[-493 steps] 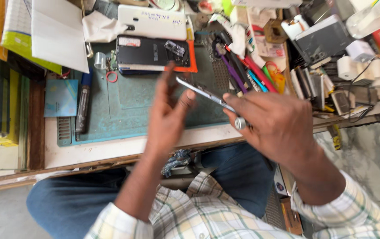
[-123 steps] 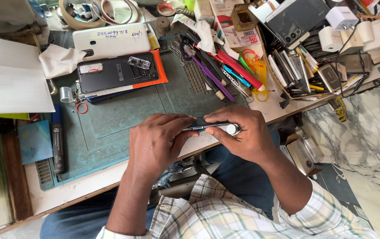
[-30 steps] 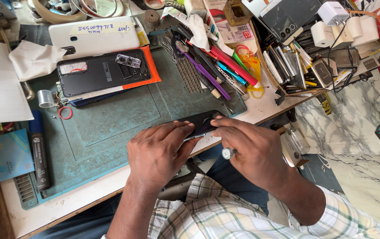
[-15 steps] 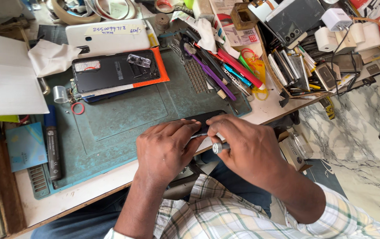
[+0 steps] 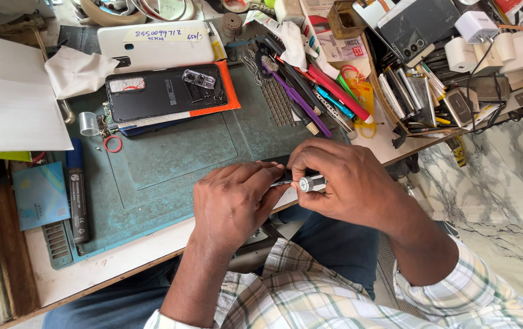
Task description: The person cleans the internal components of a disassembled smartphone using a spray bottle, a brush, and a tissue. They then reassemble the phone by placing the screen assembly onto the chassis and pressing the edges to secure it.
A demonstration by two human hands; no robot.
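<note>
**A:** Far left, a white sheet of paper (image 5: 12, 97) lies over the bench edge, a light-blue card (image 5: 40, 195) below it, and a black marker pen (image 5: 77, 198) stands along the left rim of the green work mat (image 5: 170, 164).

**B:** Moving in, there's a crumpled white cloth (image 5: 77, 72), a small clear cap (image 5: 88, 123) and a red rubber ring (image 5: 113, 144) just beside it. Above them, a white phone (image 5: 158, 45) with a paper label, and a black phone with its back open (image 5: 167, 92), resting on an orange-edged case.

**A:** Now the middle. The left hand (image 5: 234, 204) sits at the mat's near edge, fingers curled and pressed down on a dark slim device (image 5: 280, 178). Most of that device is hidden under the hands, so I can't tell exactly what it is.

**B:** Right beside it, touching, the right hand (image 5: 347, 183) has its fingers pinched narrow around a small screwdriver (image 5: 310, 183), silver cap end showing towards the camera, the tip end hidden among the fingers over the device.

**A:** Beyond the hands, a purple-handled tool (image 5: 298, 103) and a red pen (image 5: 337, 91) lie slanted among other tools.

**B:** Further right, a cluttered tray of phone parts (image 5: 420, 91), then white chargers (image 5: 474, 36) at the far right corner.
</note>
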